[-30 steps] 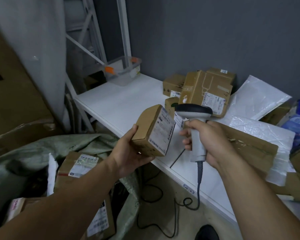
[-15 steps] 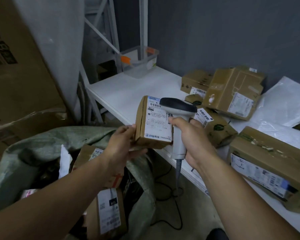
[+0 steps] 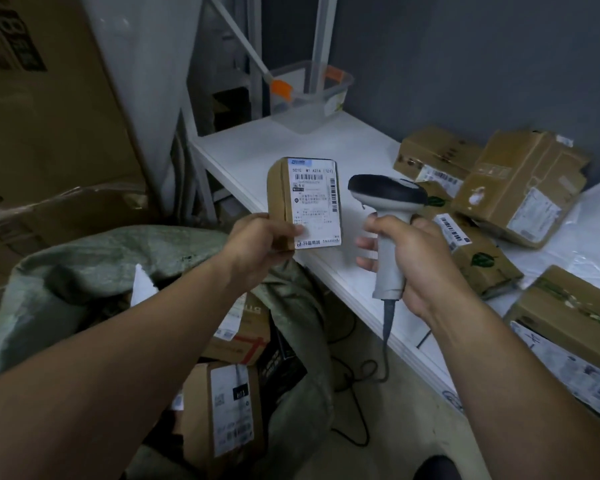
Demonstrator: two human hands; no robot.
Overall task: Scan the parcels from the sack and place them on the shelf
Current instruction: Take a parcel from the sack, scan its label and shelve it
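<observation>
Centrally, left hand (image 3: 257, 242) is pinching upright labelled parcel (image 3: 303, 202) by its bottom; right hand (image 3: 414, 263) is gripping scanner (image 3: 388, 216) handle just right, apart.

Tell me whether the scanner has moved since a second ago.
Yes: the scanner has shifted left along the shelf, away from the leaning parcel it was close beside.

Dim room, grey wall (image 3: 465, 57), white metal upright (image 3: 321, 32)
</observation>
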